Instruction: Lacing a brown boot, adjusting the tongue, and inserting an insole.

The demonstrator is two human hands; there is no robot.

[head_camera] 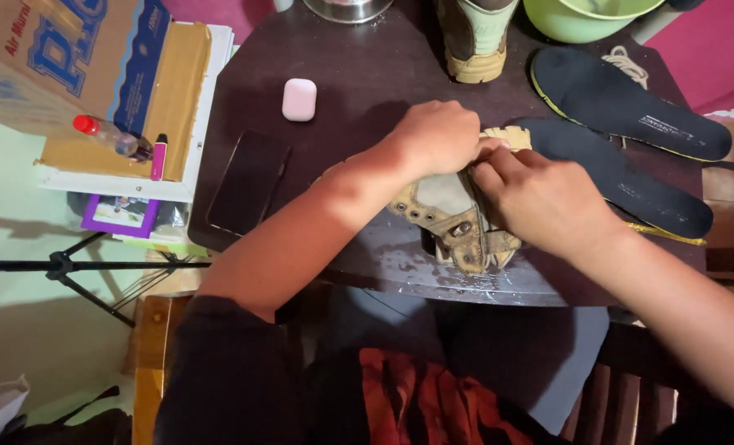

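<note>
A dirty tan shoe (pixel 449 218) lies on its side near the front edge of a dark round table (pixel 358 74). My left hand (pixel 433 136) presses down on the shoe's upper part with curled fingers. My right hand (pixel 544 198) grips the shoe's far side, fingertips meeting the left hand near the sole edge. Two dark insoles with yellow rims (pixel 630 91) (pixel 630 177) lie just right of the hands. A second tan shoe (pixel 474 37) stands upright at the table's back.
A black phone (pixel 247 181) and a small pink earbud case (pixel 299 99) lie on the table's left. A green bowl (pixel 585 16) and a metal pot (pixel 346 8) sit at the back. A cardboard box (pixel 86 66), a small bottle (pixel 107 136) and a tripod (pixel 62 268) stand at left.
</note>
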